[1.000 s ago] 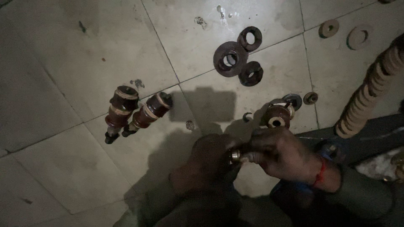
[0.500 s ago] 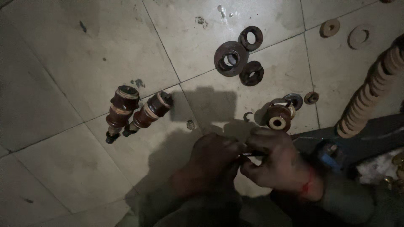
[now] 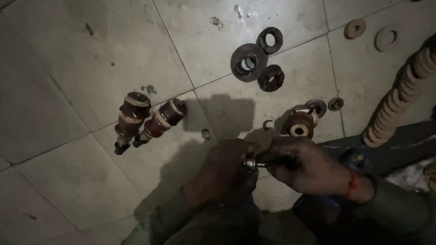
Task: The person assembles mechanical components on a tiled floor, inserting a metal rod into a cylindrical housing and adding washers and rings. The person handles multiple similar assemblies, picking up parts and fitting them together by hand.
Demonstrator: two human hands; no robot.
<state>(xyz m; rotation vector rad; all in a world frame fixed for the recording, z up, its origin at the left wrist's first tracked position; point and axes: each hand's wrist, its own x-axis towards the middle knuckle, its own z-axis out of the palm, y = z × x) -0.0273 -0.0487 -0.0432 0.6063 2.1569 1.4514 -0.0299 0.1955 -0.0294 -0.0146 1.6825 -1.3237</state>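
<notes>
Both hands meet low in the middle of the view, over a grey tiled floor (image 3: 68,59). The left hand (image 3: 225,174) is curled shut around a small metal piece (image 3: 250,164), of which only a bright end shows between the two hands. The right hand (image 3: 304,165) pinches the same piece from the other side, fingers closed on it; what sort of part it is cannot be told in the dim light. A red thread (image 3: 350,185) circles the right wrist. The piece sits in the air just above the floor, between the hands, close in front of the person's knees. On the floor to the left lie two brown ribbed stacks (image 3: 145,120) side by side, touching, each tilted with a dark bolt end pointing down-left. Just beyond the right hand stands a short brown spool (image 3: 299,124) with a pale hole in its top, and a metal washer (image 3: 316,107) leans against it; a small nut (image 3: 335,104) lies just beside that. Further up lie three dark rings (image 3: 260,59), close together, the largest overlapping a neighbour. Two pale discs (image 3: 370,32) rest near the top right corner. At the right edge a long curved stack of pale washers (image 3: 399,97) runs down from the top. No container shows anywhere; every part lies loose on the tiles.
</notes>
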